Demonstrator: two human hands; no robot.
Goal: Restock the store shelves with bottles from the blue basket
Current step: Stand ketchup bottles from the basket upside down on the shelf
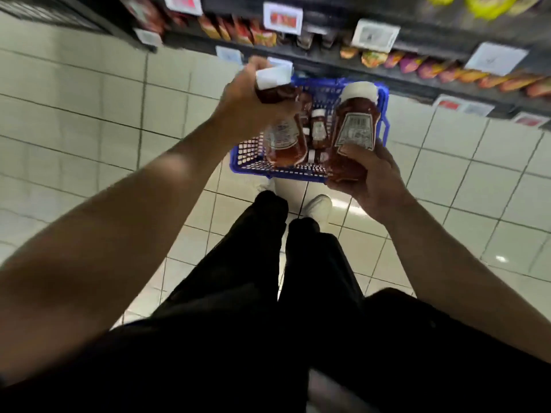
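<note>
Ketchup bottles gripped: one in left hand (238,105), one in right hand (369,180), w/ blue basket (384,114) just beyond, more bottles (319,129) inside; restocking unfinished.

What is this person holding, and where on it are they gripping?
Two sauce bottles: left hand grips left bottle near its white-capped end; right hand grips right bottle at its base.
</note>
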